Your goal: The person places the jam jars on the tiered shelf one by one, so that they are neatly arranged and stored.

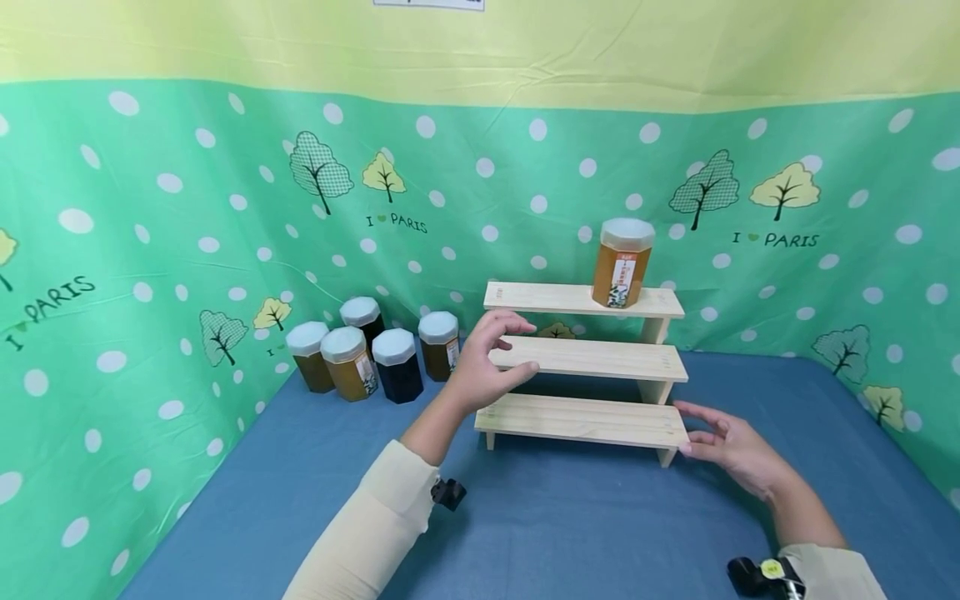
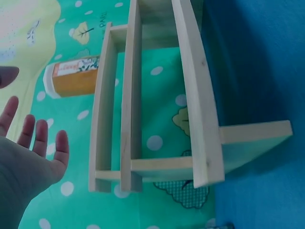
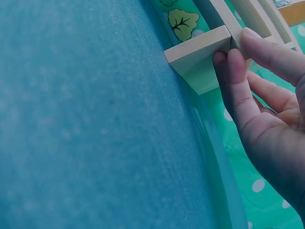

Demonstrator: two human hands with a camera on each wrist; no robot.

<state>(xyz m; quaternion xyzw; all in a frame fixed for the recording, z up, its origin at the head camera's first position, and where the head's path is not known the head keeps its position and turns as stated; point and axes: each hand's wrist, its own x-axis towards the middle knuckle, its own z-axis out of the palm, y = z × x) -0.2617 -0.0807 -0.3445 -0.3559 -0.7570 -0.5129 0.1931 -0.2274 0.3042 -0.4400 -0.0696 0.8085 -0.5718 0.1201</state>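
A three-step wooden display stand (image 1: 588, 357) stands on the blue-covered table, with one amber honey jar (image 1: 622, 265) on its top step, right of the middle. My left hand (image 1: 491, 358) is held in the air by the stand's left end, fingers spread and thumb apart; the left wrist view shows nothing in that palm. At the opposite end, my right hand (image 1: 731, 450) grips the end of the lowest step, thumb at the front corner and a finger at the back one. In the right wrist view its fingertips (image 3: 237, 67) lie close against the board's end.
Left of the stand, several white-lidded jars are grouped on the table, among them an amber jar (image 1: 351, 367), a dark jar (image 1: 399, 367) and a brown jar (image 1: 441, 346). A green dotted cloth (image 1: 540, 183) hangs behind and along the sides.
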